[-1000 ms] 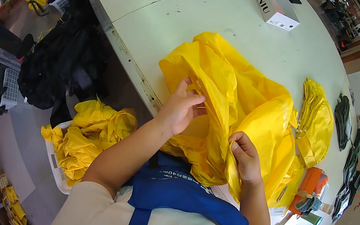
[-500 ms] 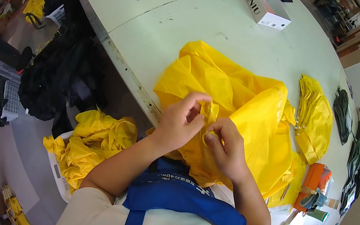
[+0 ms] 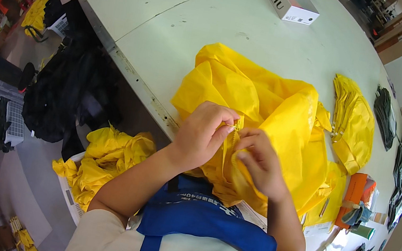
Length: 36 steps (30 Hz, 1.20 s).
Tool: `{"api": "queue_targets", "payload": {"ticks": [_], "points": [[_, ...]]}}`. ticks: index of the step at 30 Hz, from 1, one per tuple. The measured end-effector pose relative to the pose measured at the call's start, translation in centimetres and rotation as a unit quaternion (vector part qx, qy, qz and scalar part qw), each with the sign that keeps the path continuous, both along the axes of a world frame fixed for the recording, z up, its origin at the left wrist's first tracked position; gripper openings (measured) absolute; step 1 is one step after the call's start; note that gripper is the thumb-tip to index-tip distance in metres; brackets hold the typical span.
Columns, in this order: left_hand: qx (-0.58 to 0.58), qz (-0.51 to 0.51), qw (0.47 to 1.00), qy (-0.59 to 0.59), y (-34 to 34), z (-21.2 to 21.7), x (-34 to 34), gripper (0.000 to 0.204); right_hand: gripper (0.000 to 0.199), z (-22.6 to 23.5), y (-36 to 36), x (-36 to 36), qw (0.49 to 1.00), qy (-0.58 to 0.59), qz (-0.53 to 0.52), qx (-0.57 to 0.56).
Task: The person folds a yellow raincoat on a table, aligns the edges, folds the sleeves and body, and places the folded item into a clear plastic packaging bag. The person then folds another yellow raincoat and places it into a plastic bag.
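Note:
A yellow zipper (image 3: 234, 141) runs along the edge of a large, crumpled piece of yellow coated fabric (image 3: 288, 119) at the table's front edge. My left hand (image 3: 205, 132) pinches the zipper's upper end between thumb and forefinger, where a small, thin part pokes out, too small to make out. Just right of it, my right hand (image 3: 261, 163) is curled with its fingers bent, closed on the zipper's side strip. The palm and part of the strip are hidden by the fingers. Below my hands, the fabric hangs down against my blue apron (image 3: 204, 228).
A white basket (image 3: 70, 204) of yellow fabric stands lower left. Folded yellow pieces (image 3: 351, 125) and dark bundles (image 3: 385, 117) lie right, near an orange box (image 3: 354, 193). A white box (image 3: 290, 2) sits on the pale table (image 3: 175, 29). People stand far left and right.
My right hand has shifted slightly right and the zipper teeth show between my hands. The left hand keeps its pinch. My view has shifted a little.

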<state>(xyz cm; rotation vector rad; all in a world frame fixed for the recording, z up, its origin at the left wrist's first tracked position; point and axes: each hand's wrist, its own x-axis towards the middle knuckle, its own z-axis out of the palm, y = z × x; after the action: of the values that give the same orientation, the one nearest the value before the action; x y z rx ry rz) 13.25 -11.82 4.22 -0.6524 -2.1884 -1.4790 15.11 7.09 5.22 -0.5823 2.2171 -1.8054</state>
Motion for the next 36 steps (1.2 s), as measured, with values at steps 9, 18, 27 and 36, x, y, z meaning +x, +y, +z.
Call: {"api": "queue_targets", "payload": {"ticks": [9, 18, 27, 36], "points": [[-0.039, -0.067, 0.993, 0.084, 2.4, 2.1, -0.1, 0.015, 0.019, 3.9, 2.4, -0.1, 0.994, -0.022, -0.081, 0.064], [-0.086, -0.083, 0.984, 0.129, 3.3, 3.1, -0.2, 0.019, 0.02, 5.7, 3.2, 0.5, 0.982, 0.054, -0.099, 0.152], [-0.129, -0.173, 0.971, 0.098, 3.7, 4.0, -0.5, 0.021, 0.018, 6.4, 3.5, 1.3, 0.973, 0.087, -0.134, 0.169], [-0.18, -0.193, 0.964, -0.016, 5.1, 5.5, -1.8, 0.022, 0.02, 4.2, 4.3, 1.4, 0.984, 0.083, -0.159, 0.021]]}}
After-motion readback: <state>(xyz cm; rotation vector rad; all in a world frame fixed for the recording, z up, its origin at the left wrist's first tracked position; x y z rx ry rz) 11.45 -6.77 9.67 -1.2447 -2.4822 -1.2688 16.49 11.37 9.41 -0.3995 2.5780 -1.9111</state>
